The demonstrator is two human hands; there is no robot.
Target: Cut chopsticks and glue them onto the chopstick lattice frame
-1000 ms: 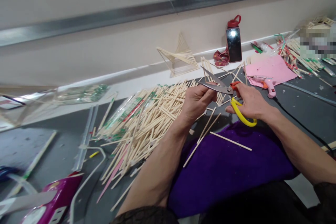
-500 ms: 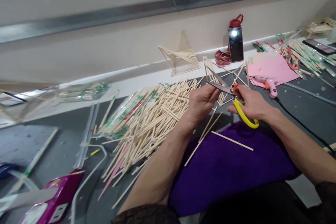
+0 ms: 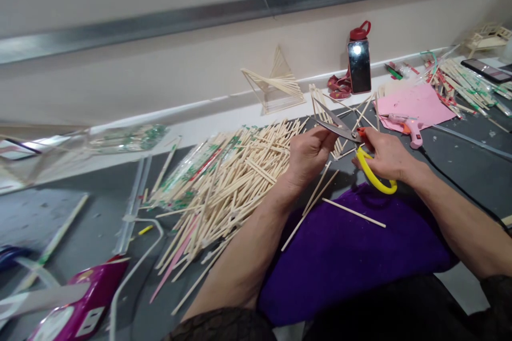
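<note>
My right hand (image 3: 390, 154) is closed around the yellow handle of a pair of scissors (image 3: 370, 171), whose blades are spread and point up and to the left. Just below the blades my left hand (image 3: 307, 154) is closed, fingertips pinched together close to the lower blade. What it pinches, if anything, is hidden. Behind both hands stands a small stick frame (image 3: 318, 104), partly covered by the blades. A loose wooden stick (image 3: 354, 212) lies across the purple cloth (image 3: 360, 261) below my hands, with two more sticks to its left.
A large pile of wooden sticks (image 3: 240, 176) spreads to the left. A pink glue gun (image 3: 410, 127) rests by pink paper (image 3: 426, 104) at the right, its cord trailing past my right arm. A phone (image 3: 359, 66) leans on a red-capped bottle; a stick model (image 3: 276, 85) stands against the wall.
My right hand has shifted slightly to the right with the scissors, and its thumb is now less visible. My left hand is nearly still.
</note>
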